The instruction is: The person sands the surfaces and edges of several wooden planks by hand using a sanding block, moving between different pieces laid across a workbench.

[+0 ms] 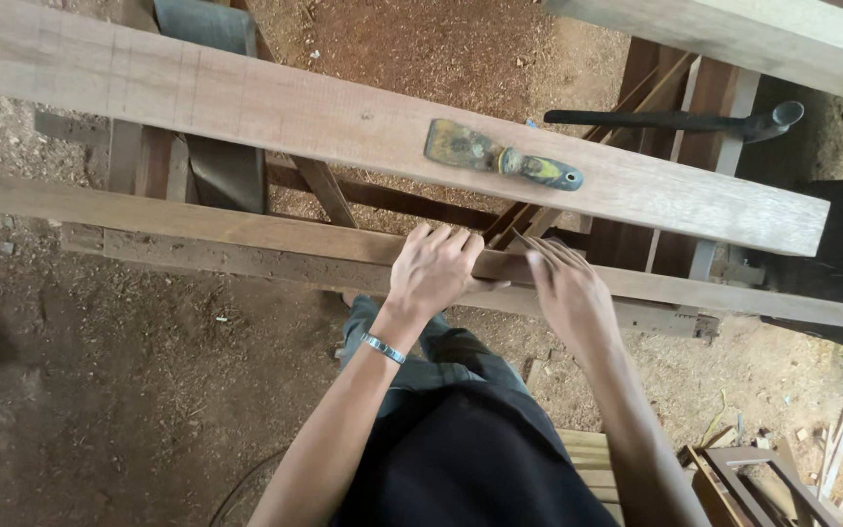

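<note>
My left hand [433, 268] rests with fingers curled over the near edge of a long narrow wooden board [197, 226] that runs across the view. My right hand [568, 293] is just to its right at the same board, blurred by motion, fingers stretched out and apart; I cannot tell whether it touches the wood. A wider pale plank [275, 107] lies beyond, parallel to the narrow one. On it sits a dirty putty knife [500, 156] with a yellow and dark handle, a short reach past my hands. A metal bracelet circles my left wrist.
A dark metal bar clamp [675, 121] lies behind the wide plank at the right. Another plank [763, 34] crosses the top right corner. Wooden trestle legs stand under the boards. Sawdust covers the dirt floor [100, 390]. Wood frames and offcuts [763, 478] lie at bottom right.
</note>
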